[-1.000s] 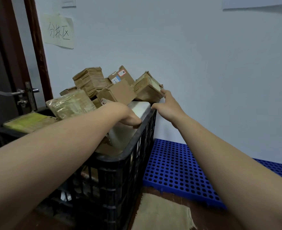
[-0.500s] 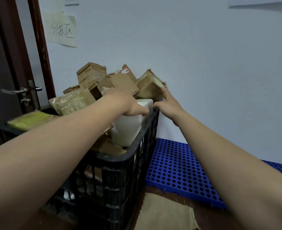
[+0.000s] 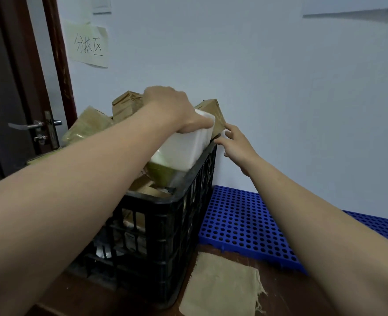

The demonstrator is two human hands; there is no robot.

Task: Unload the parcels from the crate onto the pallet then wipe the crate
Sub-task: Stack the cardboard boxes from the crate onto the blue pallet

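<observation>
Most of the background is taken up by a pale wall (image 3: 279, 87), with a dark door (image 3: 3, 87) seen at the left edge. Next biggest is a black lattice crate (image 3: 165, 236), set on the floor by the door and stuffed past its rim. A blue perforated pallet (image 3: 245, 224) is laid flat just right of the crate, against the wall. A frayed tan cloth (image 3: 222, 288) is spread on the floor in front of the pallet, beside the crate's near corner.

A white parcel (image 3: 183, 149) is tilted at the crate's right rim and gripped from above by the left hand (image 3: 172, 110), fingers curled over its top. Something green in clear wrap (image 3: 161, 176) is tucked right under it. Brown parcels (image 3: 124, 106) are heaped behind.

The right hand (image 3: 236, 144) is held loose with fingers spread and nothing in it. Its fingertips are right by the crate's far corner and a brown box (image 3: 213, 112); whether contact is made can't be told.

A handwritten paper note (image 3: 89, 45) is stuck on the wall, and a metal door handle (image 3: 26, 125) is seen lower left.
</observation>
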